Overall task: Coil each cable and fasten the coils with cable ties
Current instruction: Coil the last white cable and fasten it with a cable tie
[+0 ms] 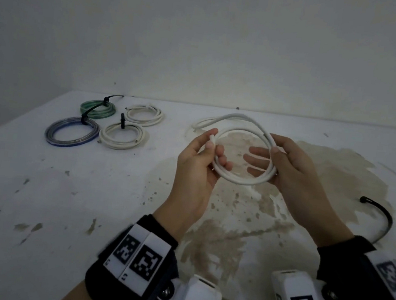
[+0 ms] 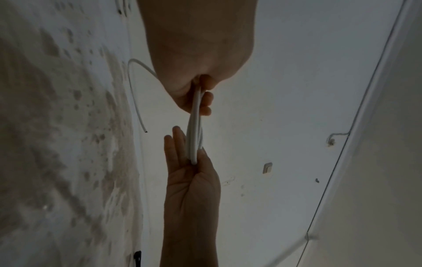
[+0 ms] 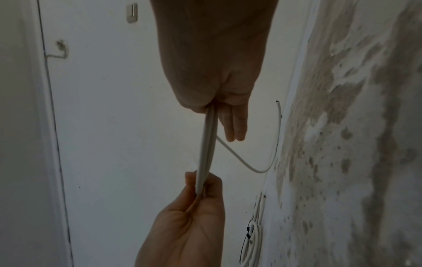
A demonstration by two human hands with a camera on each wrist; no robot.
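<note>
A white cable [image 1: 238, 176] is held up in a loop at the centre of the head view, above the stained counter [image 1: 63, 196], with both hands on it. The left hand [image 1: 197, 167] grasps the loop's left side, its thumb and curled fingers [image 1: 219, 152] pinching the strands, and a short cut end of the cable pokes up just above the thumb. The right hand [image 1: 288, 167] holds the loop's right side with the thumb pressed over the strands, while its other fingers [image 1: 255, 156] reach out fairly straight through the ring. From the top of the loop the rest of the cable arcs back and trails down onto the counter behind the hands, toward the wall. In the left wrist view the loop shows edge-on between the two hands, and a thin loose tail [image 2: 134, 94] curves away at the left of the frame. In the upper left of the head view four finished coils lie near one another: a green coil [image 1: 98, 110], a blue coil [image 1: 72, 131], and two white coils [image 1: 144, 115] [image 1: 122, 136], with black ties showing on three of them. At the right edge, a loose black cable tie [image 1: 384, 220] lies curved on the counter, well apart from the hands.
</note>
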